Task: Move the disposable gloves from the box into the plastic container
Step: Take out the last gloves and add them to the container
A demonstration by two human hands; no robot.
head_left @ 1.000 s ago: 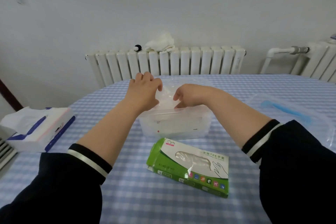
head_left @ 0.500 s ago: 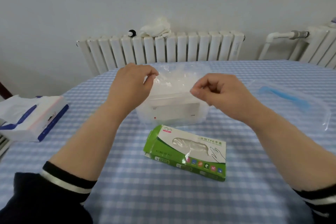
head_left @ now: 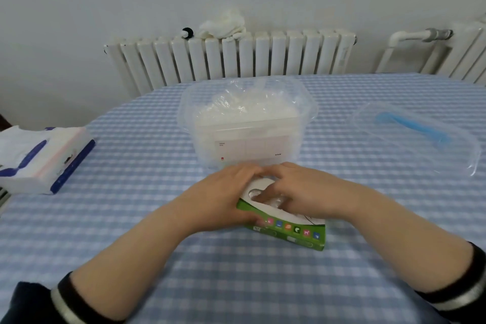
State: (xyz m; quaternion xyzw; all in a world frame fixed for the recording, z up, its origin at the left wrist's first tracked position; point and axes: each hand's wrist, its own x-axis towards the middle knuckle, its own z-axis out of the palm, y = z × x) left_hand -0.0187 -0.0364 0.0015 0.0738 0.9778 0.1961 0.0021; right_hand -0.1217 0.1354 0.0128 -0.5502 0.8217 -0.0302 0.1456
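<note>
A green and white glove box (head_left: 294,229) lies on the checked tablecloth near the table's middle. My left hand (head_left: 223,200) grips the box's left end, thumb on its front side. My right hand (head_left: 302,192) lies over the oval opening on top, its fingers curled down into the clear gloves (head_left: 265,198) showing there. Just behind the box stands a clear plastic container (head_left: 307,102), lid off, with a heap of clear disposable gloves (head_left: 236,108) inside.
The container's clear lid (head_left: 420,139) with a blue strip lies to the right. A tissue pack (head_left: 44,155) sits at the table's left edge. A white radiator (head_left: 231,58) with a cloth on top stands behind the table.
Both hands left the container and came down to the glove box. The left hand took hold of the box, and the right hand's fingers went into its opening.
</note>
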